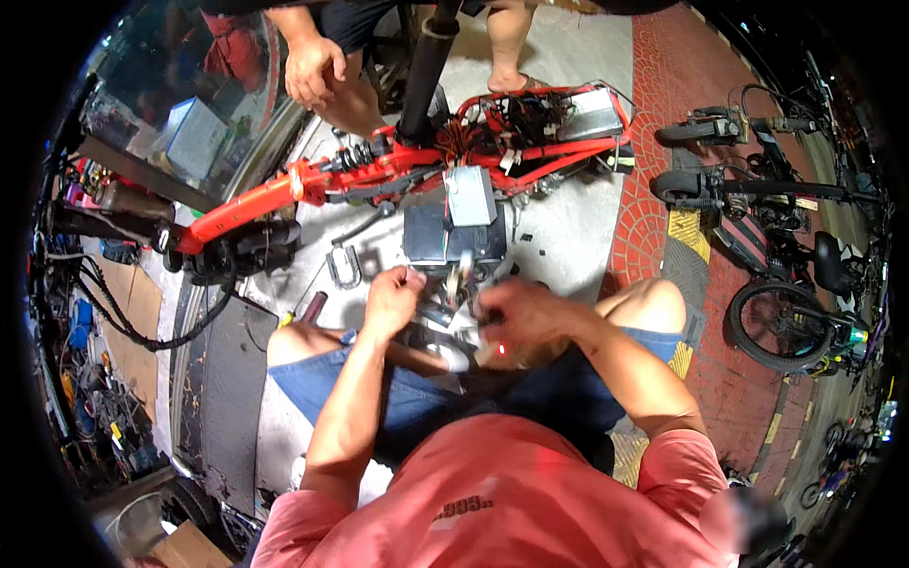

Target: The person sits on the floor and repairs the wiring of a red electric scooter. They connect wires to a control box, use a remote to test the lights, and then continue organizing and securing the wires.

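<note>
Red frame [248, 201] opened up, wiring [462, 133] bare, not yet covered. Metal parts [462, 320] between knees [653, 301], close by both hands. Left hand [390, 301]: grip narrow, fingers bunched, hold unclear. Right hand [521, 312] blurred; can't tell its grip from here.

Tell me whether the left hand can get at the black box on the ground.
Probably yes: the left hand is close to the near left corner of the black box, with nothing visible between them. The silver box hides only part of its far side.
</note>
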Demonstrator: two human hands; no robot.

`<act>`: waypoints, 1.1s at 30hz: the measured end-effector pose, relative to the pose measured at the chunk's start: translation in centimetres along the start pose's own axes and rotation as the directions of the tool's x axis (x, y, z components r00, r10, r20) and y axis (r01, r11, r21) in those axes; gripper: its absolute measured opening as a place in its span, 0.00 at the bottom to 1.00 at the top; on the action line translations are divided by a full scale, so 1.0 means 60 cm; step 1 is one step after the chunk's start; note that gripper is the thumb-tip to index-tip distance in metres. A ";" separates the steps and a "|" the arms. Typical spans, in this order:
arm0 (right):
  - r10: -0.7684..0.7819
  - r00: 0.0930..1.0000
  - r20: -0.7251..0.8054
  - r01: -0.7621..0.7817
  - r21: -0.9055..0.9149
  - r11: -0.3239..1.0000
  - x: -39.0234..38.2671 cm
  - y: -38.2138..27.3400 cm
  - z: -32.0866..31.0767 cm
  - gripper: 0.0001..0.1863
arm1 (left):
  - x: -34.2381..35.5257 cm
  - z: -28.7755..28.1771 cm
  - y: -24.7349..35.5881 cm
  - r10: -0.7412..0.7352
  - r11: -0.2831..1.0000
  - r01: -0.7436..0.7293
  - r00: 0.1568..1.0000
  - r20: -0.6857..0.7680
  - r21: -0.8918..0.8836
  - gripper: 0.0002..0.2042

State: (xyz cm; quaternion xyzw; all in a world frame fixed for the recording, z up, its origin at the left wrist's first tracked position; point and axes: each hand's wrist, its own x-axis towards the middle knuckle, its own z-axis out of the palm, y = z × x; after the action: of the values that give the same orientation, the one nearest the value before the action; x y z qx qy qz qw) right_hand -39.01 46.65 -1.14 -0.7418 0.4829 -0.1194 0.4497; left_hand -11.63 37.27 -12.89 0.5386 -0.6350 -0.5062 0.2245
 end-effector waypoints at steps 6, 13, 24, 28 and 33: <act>0.017 0.952 -0.306 0.044 0.191 0.981 -0.011 -0.069 -0.094 0.12 | -0.028 0.002 0.225 0.158 0.848 -0.102 0.985 0.064 -0.520 0.14; -0.073 0.929 -0.364 0.151 0.191 0.970 0.010 -0.064 -0.084 0.20 | -0.009 -0.053 0.319 0.157 0.749 0.103 0.932 0.327 -0.654 0.15; -0.185 0.853 -0.488 0.258 0.086 0.962 -0.004 -0.042 -0.069 0.15 | 0.001 -0.004 0.379 0.514 0.841 -0.521 0.854 0.086 0.149 0.13; -0.176 0.884 -0.433 0.195 0.000 0.981 0.005 -0.049 -0.082 0.17 | 0.018 0.024 0.368 0.288 0.957 -0.288 0.938 0.192 -0.028 0.10; -0.193 0.912 -0.363 0.274 0.187 0.944 0.001 -0.033 -0.140 0.15 | 0.016 0.043 0.375 0.335 0.642 -0.194 0.941 0.044 -0.742 0.10</act>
State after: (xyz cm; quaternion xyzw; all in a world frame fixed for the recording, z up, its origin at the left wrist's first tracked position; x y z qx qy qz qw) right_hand -42.93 42.22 5.18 -0.7045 0.4432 -0.3547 0.4259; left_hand -24.36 35.37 5.80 0.2587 -0.4707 -0.7234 0.4339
